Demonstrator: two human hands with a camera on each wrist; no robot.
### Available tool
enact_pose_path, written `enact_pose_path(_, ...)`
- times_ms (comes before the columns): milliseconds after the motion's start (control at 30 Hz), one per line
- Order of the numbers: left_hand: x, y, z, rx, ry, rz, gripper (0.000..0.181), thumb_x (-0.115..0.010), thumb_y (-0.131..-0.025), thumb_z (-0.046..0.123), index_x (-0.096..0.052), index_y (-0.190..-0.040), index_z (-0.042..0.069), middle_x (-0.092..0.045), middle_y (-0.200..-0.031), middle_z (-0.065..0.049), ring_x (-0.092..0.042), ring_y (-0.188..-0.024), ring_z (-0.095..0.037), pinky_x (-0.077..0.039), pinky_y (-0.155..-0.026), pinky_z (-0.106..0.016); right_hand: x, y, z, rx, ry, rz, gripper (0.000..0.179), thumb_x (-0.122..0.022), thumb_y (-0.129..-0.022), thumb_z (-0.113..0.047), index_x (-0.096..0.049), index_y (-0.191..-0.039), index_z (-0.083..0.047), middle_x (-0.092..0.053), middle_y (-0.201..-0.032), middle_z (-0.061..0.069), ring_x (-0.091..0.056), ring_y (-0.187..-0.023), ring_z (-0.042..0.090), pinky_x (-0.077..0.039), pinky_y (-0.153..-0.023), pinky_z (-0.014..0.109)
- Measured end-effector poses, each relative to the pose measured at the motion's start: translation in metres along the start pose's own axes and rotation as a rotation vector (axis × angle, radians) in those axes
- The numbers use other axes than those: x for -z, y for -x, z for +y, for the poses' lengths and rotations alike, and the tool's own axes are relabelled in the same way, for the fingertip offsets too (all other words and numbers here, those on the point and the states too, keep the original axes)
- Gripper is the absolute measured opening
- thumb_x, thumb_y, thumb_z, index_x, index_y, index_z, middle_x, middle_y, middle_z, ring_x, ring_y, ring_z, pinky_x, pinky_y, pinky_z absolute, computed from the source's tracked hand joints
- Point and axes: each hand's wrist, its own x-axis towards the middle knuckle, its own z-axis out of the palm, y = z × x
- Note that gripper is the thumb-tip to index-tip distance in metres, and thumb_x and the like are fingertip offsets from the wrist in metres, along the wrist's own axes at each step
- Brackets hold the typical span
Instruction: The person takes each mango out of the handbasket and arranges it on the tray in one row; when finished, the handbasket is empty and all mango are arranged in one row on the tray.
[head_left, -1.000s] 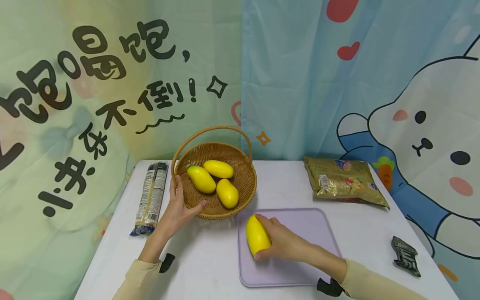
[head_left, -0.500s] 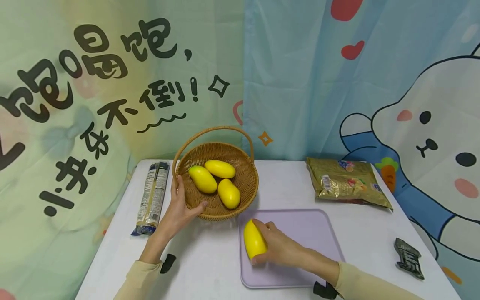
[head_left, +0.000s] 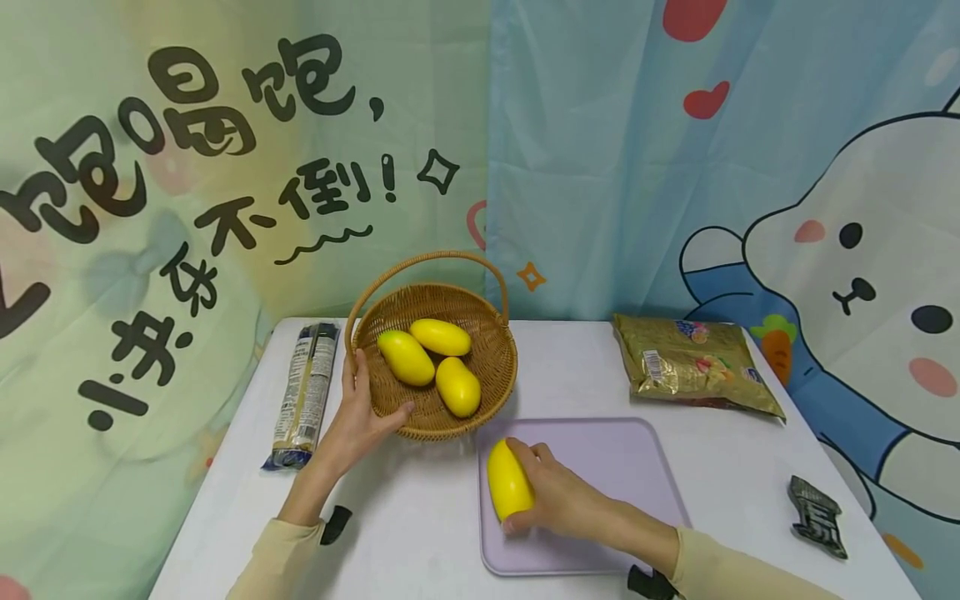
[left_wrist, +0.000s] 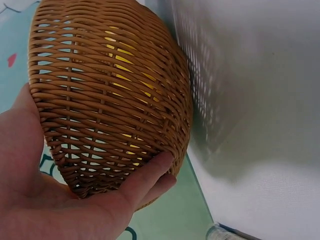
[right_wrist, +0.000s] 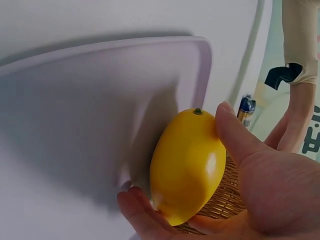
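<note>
Pale green and blue cloth hangs behind a white table. At left, the left hand grips a round brown wicker basket with three smooth yellow mango-shaped fruits inside. Next, the right hand pinches another yellow fruit over a flat light-purple tray. Handling that fruit seems the step; next needs a steady hold. Farther right lies a shiny gold bag.

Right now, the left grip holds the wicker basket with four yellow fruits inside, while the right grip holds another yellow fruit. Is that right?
Not the count: the head view shows three yellow fruits inside the wicker basket, not four. The left grip does hold the basket, and the right grip another yellow fruit.
</note>
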Motion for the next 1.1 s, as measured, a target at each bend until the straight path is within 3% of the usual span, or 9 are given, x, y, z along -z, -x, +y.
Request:
enact_pose_path(367,0.004,-0.003,0.002,-0.005,-0.007,0.006,0.122,-0.074,-0.090,0.046,0.019,-0.160,0.011,0.027,-0.166,-0.015,-0.027,-0.146,-0.055,-0.037,-0.112,-0.063,0.008,0.003,-0.002,-0.018,0.000,0.028,0.114,-0.092,-0.070,-0.042,-0.029,-0.158,-0.007,-0.050,-0.129,0.024,-0.055,-0.091,0.021,-0.052,-0.082,0.043)
enact_pose_path(567,0.004,-0.004,0.002,-0.006,-0.011,0.007,0.121,-0.074,-0.090,0.042,0.018,-0.160,0.010,0.028,-0.166,-0.016,-0.027,-0.146,-0.055,-0.038,-0.112,-0.062,0.022,0.004,-0.007,-0.062,0.039,0.045,0.113,-0.091,-0.070,-0.046,-0.030,-0.158,-0.010,-0.046,-0.142,0.026,-0.060,-0.111,0.030,-0.052,-0.098,0.053)
enact_pose_path(667,0.004,-0.003,0.002,-0.008,-0.003,0.005,0.120,-0.075,-0.090,0.041,0.018,-0.160,0.009,0.028,-0.166,-0.016,-0.025,-0.147,-0.054,-0.036,-0.113,-0.062,0.036,0.004,-0.012,-0.095,0.055,0.059,0.113,-0.090,-0.071,-0.048,-0.029,-0.160,-0.015,-0.041,-0.149,0.025,-0.060,-0.117,0.032,-0.052,-0.099,0.055)
enact_pose_path(800,0.003,-0.003,0.002,-0.004,-0.001,-0.002,0.121,-0.074,-0.091,0.044,0.018,-0.160,0.008,0.028,-0.166,-0.016,-0.023,-0.148,-0.053,-0.035,-0.114,-0.061,0.061,0.004,-0.021,-0.101,0.089,0.098,0.113,-0.087,-0.073,-0.054,-0.026,-0.161,-0.019,-0.038,-0.153,0.021,-0.063,-0.111,0.029,-0.056,-0.092,0.051)
enact_pose_path(967,0.004,-0.002,0.002,0.000,-0.007,-0.012,0.121,-0.073,-0.091,0.045,0.020,-0.160,0.009,0.028,-0.166,-0.016,-0.025,-0.147,-0.054,-0.037,-0.113,-0.062,0.099,0.002,-0.033,-0.021,0.135,0.160,0.112,-0.080,-0.077,-0.062,-0.021,-0.162,-0.019,-0.037,-0.153,0.021,-0.062,-0.113,0.031,-0.057,-0.089,0.049)
enact_pose_path(1100,0.003,-0.001,0.003,-0.008,0.001,-0.019,0.121,-0.074,-0.091,0.042,0.020,-0.160,0.009,0.028,-0.165,-0.018,-0.026,-0.147,-0.055,-0.038,-0.113,-0.061,0.126,-0.007,-0.045,0.046,0.160,0.188,0.110,-0.080,-0.081,-0.057,-0.019,-0.162,-0.015,-0.033,-0.155,0.023,-0.058,-0.120,0.033,-0.056,-0.091,0.048)
